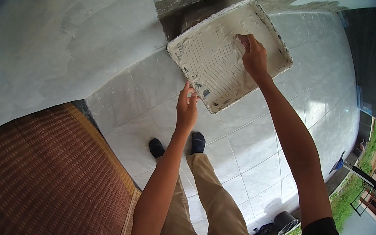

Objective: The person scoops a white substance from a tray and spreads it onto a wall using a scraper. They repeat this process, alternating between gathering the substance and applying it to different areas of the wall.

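Observation:
A paint tray [214,82], coated in thick off-white paint or filler with ribs showing through, is in front of me, below the wall. My left hand [187,105] grips its left edge, fingers at the rim and partly hidden by it. My right hand [255,57] is over the right half of the tray with its fingers pinched together. A small cream-smeared piece shows at those fingertips, too covered to identify.
Behind the tray, the grey wall [104,38] has a dark, rough patch [201,7]. A woven brown mat [52,175] lies at left on the tiled floor [255,151]. A black bucket [285,222] stands at lower right, near the outdoor area.

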`<action>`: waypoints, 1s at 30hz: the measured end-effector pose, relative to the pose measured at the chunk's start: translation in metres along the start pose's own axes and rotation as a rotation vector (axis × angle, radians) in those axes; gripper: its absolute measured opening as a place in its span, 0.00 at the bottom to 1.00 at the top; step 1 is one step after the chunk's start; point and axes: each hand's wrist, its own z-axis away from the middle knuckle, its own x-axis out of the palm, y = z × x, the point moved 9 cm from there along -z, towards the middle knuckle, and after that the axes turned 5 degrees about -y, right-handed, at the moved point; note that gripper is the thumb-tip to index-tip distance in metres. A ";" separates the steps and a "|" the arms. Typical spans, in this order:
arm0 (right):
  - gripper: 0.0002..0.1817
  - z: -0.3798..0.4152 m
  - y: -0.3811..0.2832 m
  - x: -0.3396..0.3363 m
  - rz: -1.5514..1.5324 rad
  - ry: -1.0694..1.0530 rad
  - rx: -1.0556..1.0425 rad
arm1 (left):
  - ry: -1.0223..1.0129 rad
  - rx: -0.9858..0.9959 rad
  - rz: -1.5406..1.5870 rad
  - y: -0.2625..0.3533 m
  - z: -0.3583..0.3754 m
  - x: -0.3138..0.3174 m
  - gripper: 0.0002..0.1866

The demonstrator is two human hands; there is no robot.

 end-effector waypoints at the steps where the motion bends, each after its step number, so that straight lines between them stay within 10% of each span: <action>1: 0.09 0.002 -0.006 0.000 0.021 -0.009 -0.014 | 0.003 0.004 0.001 0.001 0.000 0.000 0.27; 30: 0.10 0.106 -0.094 0.037 -0.346 -0.198 0.213 | -0.022 -0.012 0.153 -0.001 0.005 0.003 0.27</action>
